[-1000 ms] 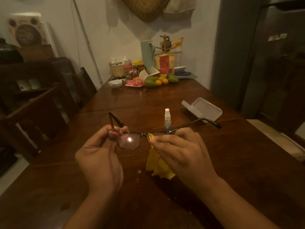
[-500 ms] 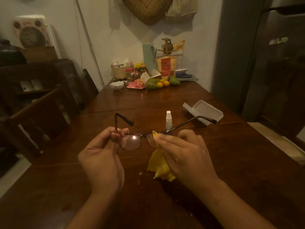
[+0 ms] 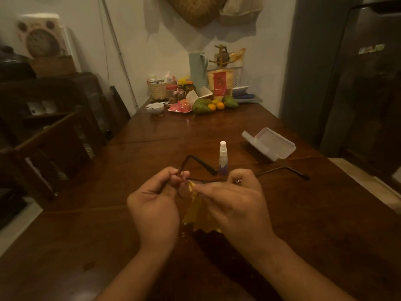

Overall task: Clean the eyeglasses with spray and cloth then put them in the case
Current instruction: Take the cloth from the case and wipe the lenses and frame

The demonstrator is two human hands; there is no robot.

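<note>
Both hands hold the dark-framed eyeglasses (image 3: 280, 170) just above the wooden table (image 3: 325, 224), temples pointing away from me. My left hand (image 3: 155, 205) pinches the frame at its left hinge. A yellow cloth (image 3: 198, 216) hangs from my right hand (image 3: 234, 205), whose fingers press it against the lenses, which are mostly hidden. Just beyond the hands stands the small spray bottle (image 3: 223, 158) with a white nozzle. The white case (image 3: 270, 144) lies open at the right, further back.
The table's far end holds fruit (image 3: 202, 106), jars, a small white bowl (image 3: 154, 108), a basket and a pale green jug (image 3: 198, 69). Dark wooden chairs (image 3: 50, 135) stand along the left side. A dark fridge (image 3: 368, 88) stands at the right.
The glasses have tipped flatter and sunk behind my hands. My right hand with the cloth has slid left across the lenses, now close to my left hand.
</note>
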